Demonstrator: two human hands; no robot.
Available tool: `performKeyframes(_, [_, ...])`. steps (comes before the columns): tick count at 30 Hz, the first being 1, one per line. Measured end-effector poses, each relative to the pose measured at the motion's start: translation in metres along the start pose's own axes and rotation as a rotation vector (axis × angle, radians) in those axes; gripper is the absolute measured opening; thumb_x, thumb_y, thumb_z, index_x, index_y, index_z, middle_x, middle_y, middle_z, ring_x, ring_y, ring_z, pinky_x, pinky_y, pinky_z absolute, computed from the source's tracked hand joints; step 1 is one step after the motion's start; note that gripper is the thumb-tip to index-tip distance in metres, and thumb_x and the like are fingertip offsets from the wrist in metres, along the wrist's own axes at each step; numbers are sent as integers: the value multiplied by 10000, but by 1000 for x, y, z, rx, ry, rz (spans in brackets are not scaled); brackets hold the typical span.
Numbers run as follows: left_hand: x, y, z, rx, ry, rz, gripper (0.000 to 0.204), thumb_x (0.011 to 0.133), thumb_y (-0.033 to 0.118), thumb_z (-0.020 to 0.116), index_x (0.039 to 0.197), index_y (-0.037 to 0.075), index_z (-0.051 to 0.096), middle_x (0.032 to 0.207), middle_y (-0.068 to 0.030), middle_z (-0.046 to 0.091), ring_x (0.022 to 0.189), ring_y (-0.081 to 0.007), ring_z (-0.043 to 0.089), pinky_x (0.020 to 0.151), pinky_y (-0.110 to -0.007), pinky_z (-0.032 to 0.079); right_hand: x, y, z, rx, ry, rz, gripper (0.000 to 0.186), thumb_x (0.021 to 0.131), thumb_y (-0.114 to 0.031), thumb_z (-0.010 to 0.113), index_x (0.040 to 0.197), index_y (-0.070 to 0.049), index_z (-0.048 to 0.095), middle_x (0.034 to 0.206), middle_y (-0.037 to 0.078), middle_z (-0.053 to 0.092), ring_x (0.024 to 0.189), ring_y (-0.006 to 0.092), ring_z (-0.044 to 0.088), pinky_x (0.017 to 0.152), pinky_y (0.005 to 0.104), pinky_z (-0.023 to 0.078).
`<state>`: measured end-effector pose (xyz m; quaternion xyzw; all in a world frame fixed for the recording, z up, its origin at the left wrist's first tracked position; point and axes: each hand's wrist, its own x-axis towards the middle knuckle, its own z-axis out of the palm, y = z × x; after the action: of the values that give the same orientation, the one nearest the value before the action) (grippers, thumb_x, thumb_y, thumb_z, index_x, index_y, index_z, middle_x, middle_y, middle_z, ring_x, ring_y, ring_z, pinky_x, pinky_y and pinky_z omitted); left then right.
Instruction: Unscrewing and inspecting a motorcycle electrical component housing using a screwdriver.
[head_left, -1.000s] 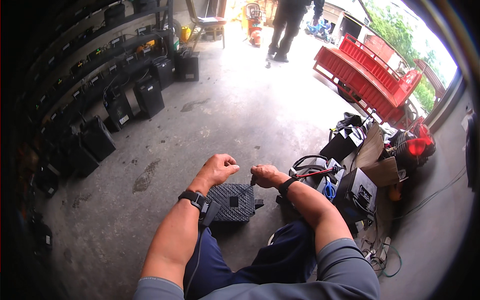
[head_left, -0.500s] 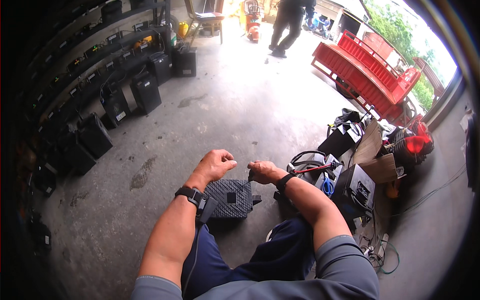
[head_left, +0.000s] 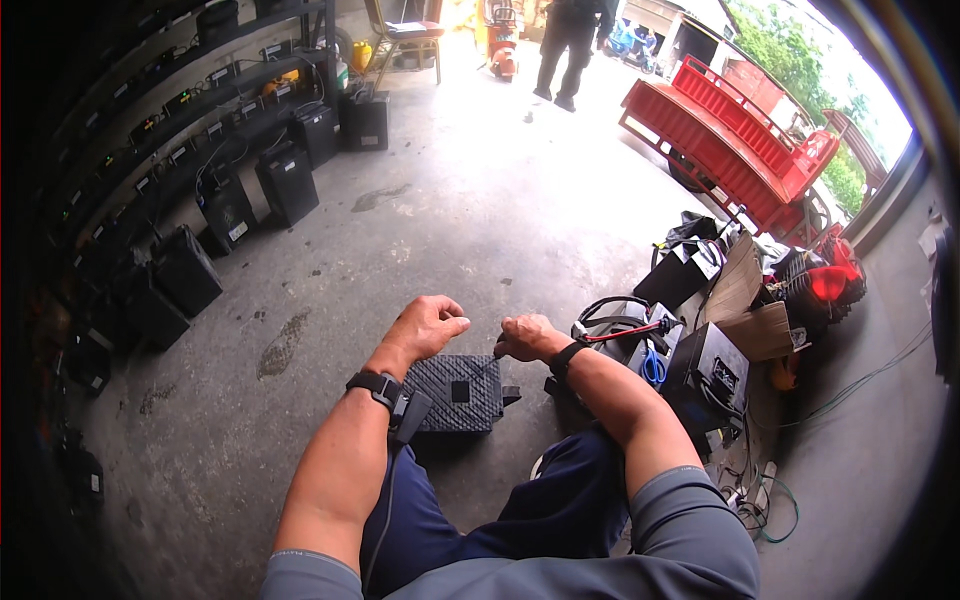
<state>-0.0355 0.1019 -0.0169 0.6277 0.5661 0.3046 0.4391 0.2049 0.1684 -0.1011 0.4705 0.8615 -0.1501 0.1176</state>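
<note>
A black box with a ribbed, diagonal-patterned top (head_left: 430, 385) and a small dark square in its middle sits on the floor before my knees. A short black strap or tab (head_left: 511, 394) sticks out from its right side. Over its far left corner, my left hand (head_left: 428, 325) is curled, thumb toward the bent fingers; what it may hold is hidden. My right hand (head_left: 530, 337) is closed above the far right corner, with a small dark bit showing under its fingertips that I cannot make out.
On my right lie blue-handled scissors (head_left: 654, 367), a black battery case (head_left: 708, 372), cables and cardboard (head_left: 757, 333). Black battery cases (head_left: 287, 186) line the shelves (head_left: 240, 80) at left. A red cargo tricycle (head_left: 720, 145) and a standing person (head_left: 568, 50) are farther off.
My right fingers have shifted slightly at the box's far corner, while my left hand keeps its curl. The person in the background has changed their stance.
</note>
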Motion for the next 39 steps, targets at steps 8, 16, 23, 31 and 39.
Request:
performKeyframes(8, [-2,5,-2,5,-10,-51,337,824,258,710,1033,-6,700,942,-153,719,868,-228,681,788,-340,535,1,3,2,19,-3,-71,377,794,-329,709,1011,-43,595,950,175,672,957,371,649,803,450,524])
performKeyframes(16, [-1,2,-1,18,6,-4,283,856,199,703,1025,-27,680,847,-87,696,738,-141,638,688,-289,528,4,11,15,-67,109,-155,252,797,-225,660,944,-31,593,906,181,693,876,378,678,712,449,552])
performKeyframes(23, [0,2,-1,16,-9,-53,337,824,263,706,1034,0,705,959,-161,716,885,-234,679,806,-347,531,0,7,8,-101,63,-55,218,826,-215,623,957,-43,597,814,187,686,854,370,684,702,461,550])
performKeyframes(31, [2,1,-1,9,-11,-60,352,825,265,705,1054,-2,700,964,-159,716,894,-242,680,812,-348,531,3,2,2,-38,116,-148,283,846,-274,631,1010,-45,602,962,177,655,945,361,660,800,451,537])
performKeyframes(39, [3,-3,1,5,-2,-1,276,862,188,695,1026,-33,674,842,-80,693,739,-133,636,689,-279,525,-2,-11,-13,29,25,-7,345,829,-310,664,1041,-47,596,1122,183,623,1023,367,634,831,428,528])
